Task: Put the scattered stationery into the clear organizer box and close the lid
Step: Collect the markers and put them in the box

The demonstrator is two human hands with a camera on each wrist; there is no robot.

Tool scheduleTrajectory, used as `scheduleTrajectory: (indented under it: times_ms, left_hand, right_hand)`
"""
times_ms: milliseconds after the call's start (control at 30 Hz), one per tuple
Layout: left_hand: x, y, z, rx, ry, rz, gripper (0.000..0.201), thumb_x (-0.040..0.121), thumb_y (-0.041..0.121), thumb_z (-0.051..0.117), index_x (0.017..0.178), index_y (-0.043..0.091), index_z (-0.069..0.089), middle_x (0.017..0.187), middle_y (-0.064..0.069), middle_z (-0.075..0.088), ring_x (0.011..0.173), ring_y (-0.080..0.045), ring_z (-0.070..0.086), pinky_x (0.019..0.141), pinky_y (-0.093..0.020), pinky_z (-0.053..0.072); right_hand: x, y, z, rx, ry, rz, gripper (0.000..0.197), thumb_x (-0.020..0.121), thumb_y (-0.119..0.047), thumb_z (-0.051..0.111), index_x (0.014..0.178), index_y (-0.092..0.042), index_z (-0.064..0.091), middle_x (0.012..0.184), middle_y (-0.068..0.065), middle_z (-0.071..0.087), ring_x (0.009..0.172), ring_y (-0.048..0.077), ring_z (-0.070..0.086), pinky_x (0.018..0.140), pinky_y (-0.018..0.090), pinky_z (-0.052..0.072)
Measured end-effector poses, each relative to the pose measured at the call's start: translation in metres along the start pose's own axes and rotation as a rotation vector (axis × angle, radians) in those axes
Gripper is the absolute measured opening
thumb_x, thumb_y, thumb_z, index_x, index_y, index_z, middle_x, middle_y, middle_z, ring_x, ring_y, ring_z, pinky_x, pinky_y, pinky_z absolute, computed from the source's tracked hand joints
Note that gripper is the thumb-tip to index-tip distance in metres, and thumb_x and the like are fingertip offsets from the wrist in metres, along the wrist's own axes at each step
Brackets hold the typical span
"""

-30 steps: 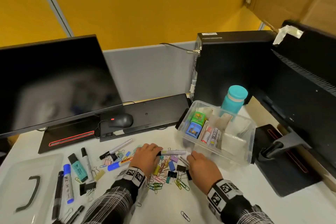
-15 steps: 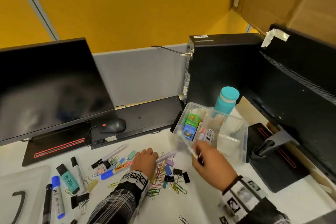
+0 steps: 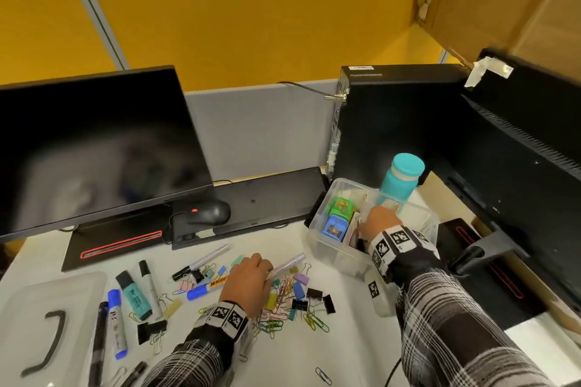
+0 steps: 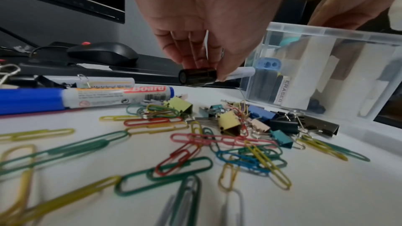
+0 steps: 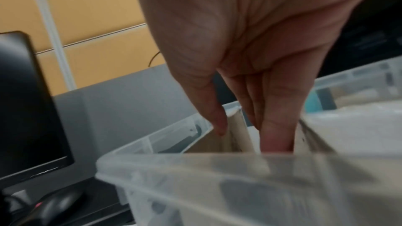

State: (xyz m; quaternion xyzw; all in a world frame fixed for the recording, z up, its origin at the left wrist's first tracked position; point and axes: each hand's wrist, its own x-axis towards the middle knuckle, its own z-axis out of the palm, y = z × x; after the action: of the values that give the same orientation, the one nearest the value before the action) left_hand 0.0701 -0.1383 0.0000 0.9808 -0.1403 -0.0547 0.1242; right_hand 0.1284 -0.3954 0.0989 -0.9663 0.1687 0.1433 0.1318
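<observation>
The clear organizer box (image 3: 330,245) stands at the right on the white desk, with no lid on it. My right hand (image 3: 377,220) reaches down into it. Its fingers (image 5: 276,135) are straight between cream dividers, and the thumb is on the other side of one divider; I see nothing held. My left hand (image 3: 267,270) pinches the black cap of a pale marker (image 4: 196,76) just above the desk, left of the box (image 4: 326,32). Paper clips and binder clips (image 3: 292,302) lie scattered under it. Several markers (image 3: 133,297) lie further left.
The clear lid (image 3: 47,308) with a dark handle lies at the far left. A teal bottle (image 3: 401,179) stands behind the box. A mouse (image 3: 209,213), a keyboard (image 3: 267,198), a monitor (image 3: 94,148) and a PC tower (image 3: 393,122) line the back; a monitor stand (image 3: 487,248) is at the right.
My right hand lifted a thin white pen off the desk and carried it right and back into the box. My left hand stayed on the pale marker.
</observation>
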Motion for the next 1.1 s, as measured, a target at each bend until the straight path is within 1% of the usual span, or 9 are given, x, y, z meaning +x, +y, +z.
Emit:
scheduleTrajectory:
  times_ms: [67,167,300,400,533,733,867,1000,1100]
  left_hand:
    - [-0.003,-0.001,-0.003,-0.019,0.009,0.001,0.026,0.097,0.033,0.040,0.119,0.025,0.052,0.117,0.004,0.051,0.104,-0.015,0.048,0.088,-0.027,0.038]
    - [-0.009,-0.001,-0.008,-0.061,0.023,-0.006,0.026,0.097,0.034,0.041,0.119,0.025,0.052,0.115,0.005,0.051,0.100,-0.013,0.049,0.084,-0.025,0.038]
    - [-0.020,0.014,-0.018,-0.160,0.045,0.029,0.027,0.096,0.037,0.044,0.118,0.024,0.052,0.109,0.008,0.050,0.090,-0.008,0.050,0.079,-0.021,0.042]
    - [-0.018,0.046,-0.034,-0.244,0.060,0.096,0.025,0.095,0.039,0.046,0.116,0.027,0.052,0.103,0.014,0.046,0.082,-0.002,0.050,0.073,-0.017,0.044]
    - [0.007,0.099,-0.055,-0.286,0.071,0.139,0.027,0.094,0.035,0.047,0.118,0.024,0.052,0.110,0.006,0.049,0.084,-0.008,0.050,0.073,-0.020,0.041]
    - [0.062,0.179,-0.073,-0.037,-0.127,0.126,0.037,0.096,0.021,0.045,0.131,0.012,0.048,0.118,-0.015,0.054,0.109,-0.032,0.054,0.093,-0.042,0.046]
    - [0.097,0.202,-0.061,0.084,-0.218,0.127,0.062,0.095,0.014,0.047,0.148,0.029,0.019,0.126,-0.017,0.049,0.111,-0.033,0.054,0.091,-0.046,0.045]
    - [0.103,0.198,-0.057,0.067,-0.151,0.043,0.040,0.094,0.019,0.053,0.131,0.006,0.047,0.135,-0.015,0.041,0.117,-0.032,0.050,0.095,-0.044,0.045]
    - [0.088,0.185,-0.055,-0.001,-0.081,0.085,0.038,0.094,0.022,0.051,0.128,0.007,0.049,0.138,-0.011,0.037,0.115,-0.030,0.051,0.096,-0.041,0.045]
  right_hand:
    - [-0.005,0.004,0.001,0.047,0.042,-0.028,0.023,0.095,-0.016,0.048,0.111,-0.004,0.058,0.112,0.014,0.063,0.102,0.028,0.061,0.081,0.031,0.046]
    - [-0.015,0.032,0.006,0.232,0.291,-0.161,0.027,0.095,-0.016,0.045,0.117,-0.010,0.058,0.114,0.012,0.062,0.104,0.027,0.058,0.089,0.036,0.046]
    - [-0.018,0.081,0.023,0.111,0.518,-0.132,0.038,0.091,-0.022,0.047,0.128,-0.016,0.049,0.136,0.009,0.048,0.125,0.028,0.043,0.103,0.046,0.038]
    - [-0.015,0.103,0.040,0.112,0.400,-0.008,0.052,0.095,-0.029,0.041,0.143,-0.012,0.031,0.155,0.009,0.021,0.143,0.030,0.019,0.116,0.047,0.020]
    - [-0.011,0.110,0.053,0.265,0.313,0.004,0.058,0.096,-0.026,0.040,0.148,-0.010,0.019,0.159,0.005,0.002,0.145,0.027,0.010,0.118,0.043,0.018]
    - [-0.012,0.109,0.054,0.324,0.300,0.002,0.057,0.095,-0.024,0.041,0.147,-0.010,0.021,0.160,0.001,-0.002,0.145,0.027,0.012,0.116,0.043,0.022]
    - [-0.013,0.108,0.053,0.339,0.302,0.003,0.058,0.095,-0.026,0.041,0.147,-0.010,0.022,0.159,0.000,-0.002,0.144,0.026,0.012,0.116,0.042,0.023]
    - [-0.012,0.110,0.054,0.323,0.316,-0.003,0.057,0.094,-0.028,0.041,0.146,-0.008,0.025,0.159,0.001,-0.001,0.144,0.026,0.014,0.115,0.042,0.026]
    - [-0.011,0.110,0.055,0.334,0.322,-0.014,0.056,0.094,-0.027,0.041,0.145,-0.008,0.028,0.159,0.002,0.001,0.143,0.026,0.015,0.114,0.044,0.027]
